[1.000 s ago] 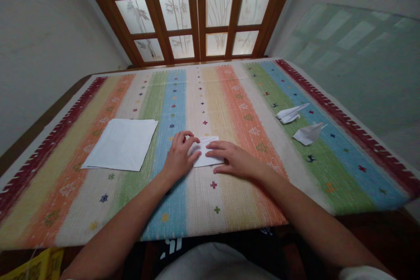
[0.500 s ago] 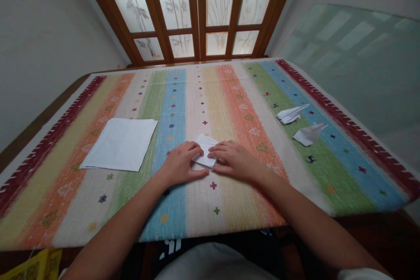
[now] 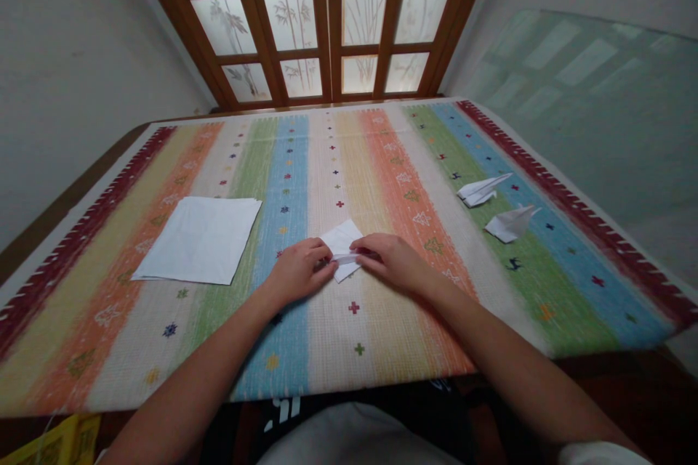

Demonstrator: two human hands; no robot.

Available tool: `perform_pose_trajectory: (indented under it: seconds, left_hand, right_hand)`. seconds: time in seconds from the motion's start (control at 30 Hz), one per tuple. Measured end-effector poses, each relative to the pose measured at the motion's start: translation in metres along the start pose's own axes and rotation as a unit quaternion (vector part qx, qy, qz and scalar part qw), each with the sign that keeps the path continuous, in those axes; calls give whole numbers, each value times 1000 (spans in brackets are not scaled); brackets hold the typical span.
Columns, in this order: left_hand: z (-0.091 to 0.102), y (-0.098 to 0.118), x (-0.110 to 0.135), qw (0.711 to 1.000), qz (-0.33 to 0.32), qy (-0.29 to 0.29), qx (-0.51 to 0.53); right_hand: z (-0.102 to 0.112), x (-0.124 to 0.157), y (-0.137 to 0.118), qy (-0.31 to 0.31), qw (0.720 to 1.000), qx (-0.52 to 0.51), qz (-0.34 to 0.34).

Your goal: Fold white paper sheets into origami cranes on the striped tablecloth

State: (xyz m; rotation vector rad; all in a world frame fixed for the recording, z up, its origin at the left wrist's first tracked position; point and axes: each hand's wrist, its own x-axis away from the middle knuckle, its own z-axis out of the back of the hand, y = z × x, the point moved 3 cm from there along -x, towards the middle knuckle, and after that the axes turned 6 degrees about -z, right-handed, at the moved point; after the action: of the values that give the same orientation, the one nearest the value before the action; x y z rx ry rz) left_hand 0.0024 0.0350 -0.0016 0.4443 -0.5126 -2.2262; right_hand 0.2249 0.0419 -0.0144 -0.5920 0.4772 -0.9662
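A small folded white paper (image 3: 342, 238) lies on the striped tablecloth (image 3: 382, 182) in front of me. My left hand (image 3: 299, 272) pinches its near left edge with curled fingers. My right hand (image 3: 390, 259) pinches the same fold from the right, fingertips close to those of the left hand. The paper's far corner sticks out beyond both hands. A stack of flat white sheets (image 3: 201, 238) lies to the left of my left hand.
Two finished folded paper planes (image 3: 483, 189) (image 3: 510, 223) rest on the green and blue stripes at the right. A wooden-framed glass door (image 3: 327, 14) stands behind the table. Something yellow (image 3: 54, 443) shows at the lower left, below the table's edge.
The paper has been turned and folded smaller. Both hands have gone from lying flat on it to pinching a fold at its near edge.
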Motion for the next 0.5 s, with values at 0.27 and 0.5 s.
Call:
perform_pose_trajectory:
  seconds: [0.27,0.5]
  left_hand:
    - [-2,-5,-2,995,81,35,51]
    - [-5,-5,-2,997,62,34,20]
  right_hand:
    - [0,-4,3,8,1000,-4,-2]
    - [0,-3,5,15,999,25,-24]
